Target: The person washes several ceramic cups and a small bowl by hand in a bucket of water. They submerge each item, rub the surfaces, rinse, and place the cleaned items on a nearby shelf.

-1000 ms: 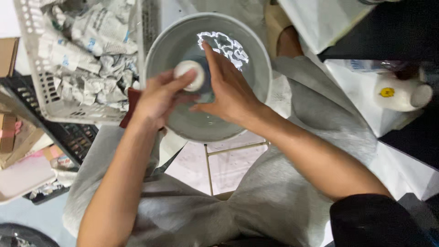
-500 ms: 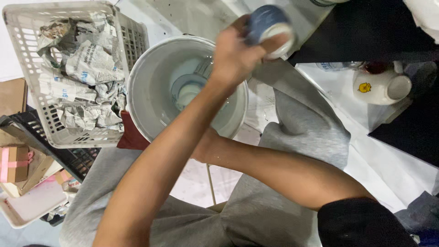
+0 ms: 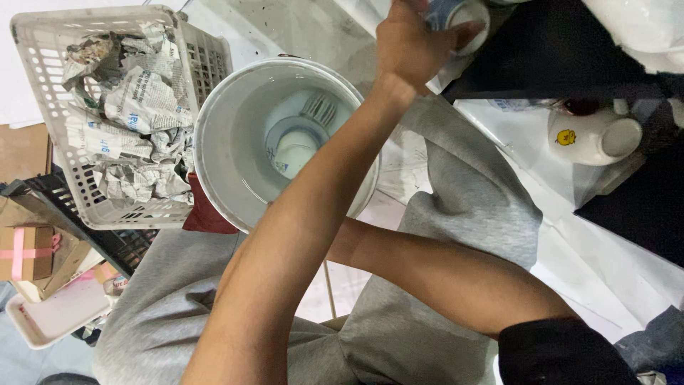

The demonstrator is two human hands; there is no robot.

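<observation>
The bucket sits between my knees with a cup lying in the water inside it, and the basket of crumpled newspaper stands just left of it. My left hand reaches across beyond the bucket, its grip around a cup, while a jug lies well off to the right.

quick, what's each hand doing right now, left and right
Left hand: closed around a small blue and white cup, held beyond the bucket.
Right hand: hidden under the left arm, cannot be told.
</observation>
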